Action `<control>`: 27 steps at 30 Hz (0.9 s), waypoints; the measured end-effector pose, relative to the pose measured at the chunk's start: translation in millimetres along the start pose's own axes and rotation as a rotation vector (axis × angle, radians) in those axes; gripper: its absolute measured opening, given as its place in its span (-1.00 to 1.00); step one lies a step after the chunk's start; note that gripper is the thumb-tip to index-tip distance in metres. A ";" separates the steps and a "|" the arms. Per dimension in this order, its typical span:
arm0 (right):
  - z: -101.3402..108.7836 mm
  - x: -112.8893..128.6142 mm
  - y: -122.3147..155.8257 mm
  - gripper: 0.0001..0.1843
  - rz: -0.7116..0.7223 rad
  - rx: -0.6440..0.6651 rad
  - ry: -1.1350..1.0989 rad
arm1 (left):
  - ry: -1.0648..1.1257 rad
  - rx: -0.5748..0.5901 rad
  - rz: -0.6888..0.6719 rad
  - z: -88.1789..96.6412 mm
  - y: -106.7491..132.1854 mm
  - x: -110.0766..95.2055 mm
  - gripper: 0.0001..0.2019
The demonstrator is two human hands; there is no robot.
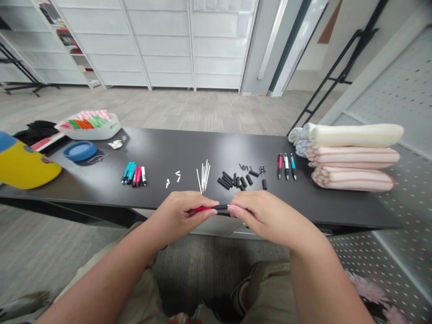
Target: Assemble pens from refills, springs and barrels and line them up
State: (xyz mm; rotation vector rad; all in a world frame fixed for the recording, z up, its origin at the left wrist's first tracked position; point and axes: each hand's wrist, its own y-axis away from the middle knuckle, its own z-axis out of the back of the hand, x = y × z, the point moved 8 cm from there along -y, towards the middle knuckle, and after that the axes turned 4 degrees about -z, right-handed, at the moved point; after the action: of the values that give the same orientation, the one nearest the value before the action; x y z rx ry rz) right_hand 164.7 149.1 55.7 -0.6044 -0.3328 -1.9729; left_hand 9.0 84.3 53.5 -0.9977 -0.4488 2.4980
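Note:
My left hand (184, 210) is closed around the red barrel of a pen (221, 207), held level just over the table's front edge. The pen has a black grip. At its pale tip my right hand (261, 213) is closed, thumb and fingers pinching that end. Just beyond my hands lie several thin white refills (204, 176) and a cluster of black grip sleeves (232, 180). Small dark pieces (246, 167) and tiny metallic parts (262, 169) are behind the sleeves. Small white pieces (177, 176) sit left of the refills.
Teal barrels (128, 173), red barrels (137, 176) and a white barrel (144, 176) lie at left. Three pens (286, 166) stand in a row at right, beside rolled towels (353, 157). Farther left are a blue round dish (80, 151), a white tray (108, 129) and a yellow object (27, 164).

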 end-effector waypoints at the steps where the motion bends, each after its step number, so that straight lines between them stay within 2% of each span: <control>1: -0.1 -1.8 0.2 -0.73 -0.031 0.005 -0.009 | 0.001 0.000 -0.012 -0.3 0.2 -0.6 -0.83; 4: 1.0 -4.4 0.6 -0.86 -0.089 0.002 -0.039 | 0.013 -0.013 -0.049 -0.3 0.6 -1.9 -0.82; 8: -0.9 3.7 0.1 -0.68 0.000 0.024 -0.014 | 0.035 -0.007 -0.061 -1.4 0.4 -1.7 -0.81; 13: -2.6 -0.9 -0.7 -0.76 -0.065 0.029 -0.023 | 0.044 0.003 -0.081 -1.8 0.6 -3.1 -0.79; 17: -6.0 2.8 -2.3 -0.62 -0.004 0.054 -0.021 | 0.026 -0.002 -0.075 0.3 1.0 -2.3 -0.81; 21: -4.4 3.2 -3.1 -0.60 0.024 0.033 -0.056 | 0.007 -0.003 -0.094 1.1 1.2 -2.8 -0.82; 24: -3.4 5.4 -2.7 -0.58 0.045 0.026 -0.104 | -0.019 -0.020 -0.150 2.0 2.2 -6.8 -0.79; 27: 1.0 7.7 -2.2 -0.52 0.029 -0.022 -0.162 | -0.075 -0.102 -0.265 8.2 5.1 -15.7 -0.71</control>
State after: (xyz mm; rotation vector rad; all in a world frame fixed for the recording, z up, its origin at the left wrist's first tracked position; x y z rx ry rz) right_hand 160.2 144.8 60.8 -0.7812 -0.3996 -1.9061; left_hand 12.2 71.1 66.0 -0.8241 -0.6901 2.2981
